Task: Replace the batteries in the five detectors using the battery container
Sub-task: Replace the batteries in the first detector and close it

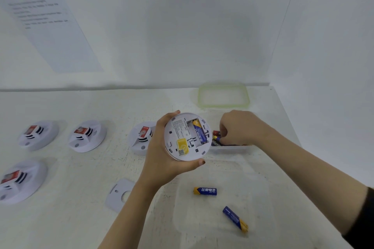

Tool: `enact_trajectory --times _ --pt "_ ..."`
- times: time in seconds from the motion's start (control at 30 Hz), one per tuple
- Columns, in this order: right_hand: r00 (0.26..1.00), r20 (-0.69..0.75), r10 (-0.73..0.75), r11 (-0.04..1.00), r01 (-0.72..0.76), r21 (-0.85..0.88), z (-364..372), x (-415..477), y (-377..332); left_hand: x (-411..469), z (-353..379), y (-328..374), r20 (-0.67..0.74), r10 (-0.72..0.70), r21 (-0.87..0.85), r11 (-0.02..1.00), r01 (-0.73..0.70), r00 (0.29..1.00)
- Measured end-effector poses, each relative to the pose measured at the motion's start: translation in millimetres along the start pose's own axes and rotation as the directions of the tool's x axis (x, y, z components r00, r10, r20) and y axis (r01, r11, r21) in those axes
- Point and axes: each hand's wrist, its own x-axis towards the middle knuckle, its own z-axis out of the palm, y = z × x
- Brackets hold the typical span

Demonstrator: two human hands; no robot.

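Observation:
My left hand grips a round white detector, its back turned up and its battery bay uncovered. One blue-and-yellow battery sits in the bay; the slot beside it is empty. My right hand reaches into the clear battery container just right of the detector, its fingertips pinching a battery among several there. Two blue-and-yellow batteries lie in a second clear container nearer to me.
Four more white detectors rest face up on the white table at left. A white cover plate lies near my left forearm. A green-rimmed lid rests at the back. A printed sheet hangs on the wall.

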Motion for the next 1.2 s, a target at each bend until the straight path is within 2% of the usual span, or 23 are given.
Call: enact_trajectory --times 0.1,0.2,0.3,0.47,0.53,0.63,0.77,0.83,0.9,0.97,1.03,1.07,1.13,1.2 --pt "0.999 0.051 -0.014 0.999 0.011 0.049 0 -2 5 1 0 -1 0.000 -0.002 0.002 1.000 0.002 1.000" --pt "0.995 0.089 -0.042 0.981 0.025 0.192 -1 -3 11 2 1 -2 0.003 -0.013 0.000 1.000 0.013 1.000" --pt "0.992 0.097 -0.075 0.933 0.036 0.357 3 -3 11 4 2 -4 0.012 -0.018 0.000 1.000 0.018 1.000" --pt "0.989 0.081 -0.128 0.857 0.069 0.510 7 -3 11 4 1 -3 0.014 -0.019 -0.004 1.000 0.019 1.000" --pt "0.992 0.043 -0.121 0.797 0.072 0.600 5 -5 13 4 -1 -2 0.005 -0.017 -0.009 1.000 0.017 1.000" --pt "0.994 -0.094 -0.051 0.669 0.103 0.736 -4 -15 15 3 -2 -3 -0.009 -0.011 0.004 1.000 0.011 1.000" --pt "0.926 -0.367 0.088 0.405 0.304 0.862 -18 -38 4 2 1 0 -0.034 0.000 0.040 0.999 0.002 0.999" --pt "0.886 -0.449 0.119 0.293 0.401 0.868 -22 -49 -7 3 3 2 -0.035 0.008 0.053 0.999 -0.006 0.999" --pt "0.854 -0.514 0.083 0.322 0.465 0.825 -22 -59 -17 4 5 5 -0.034 0.024 0.058 0.998 -0.022 0.999" --pt "0.819 -0.574 0.006 0.491 0.498 0.715 -14 -64 -24 5 7 9 -0.034 0.036 0.057 0.998 -0.034 0.999" --pt "0.768 -0.630 -0.112 0.704 0.509 0.496 -5 -65 -28 4 7 11 -0.034 0.031 0.038 0.999 -0.029 0.999" --pt "0.743 -0.647 -0.172 0.772 0.510 0.380 -2 -65 -29 3 6 12 -0.031 0.028 0.030 0.999 -0.027 0.999" --pt "0.721 -0.650 -0.241 0.811 0.518 0.273 3 -66 -30 2 5 14 -0.025 0.023 0.016 1.000 -0.023 0.999" --pt "0.721 -0.642 -0.262 0.784 0.546 0.294 5 -67 -30 -1 3 17 -0.032 0.013 -0.006 1.000 -0.014 0.999"
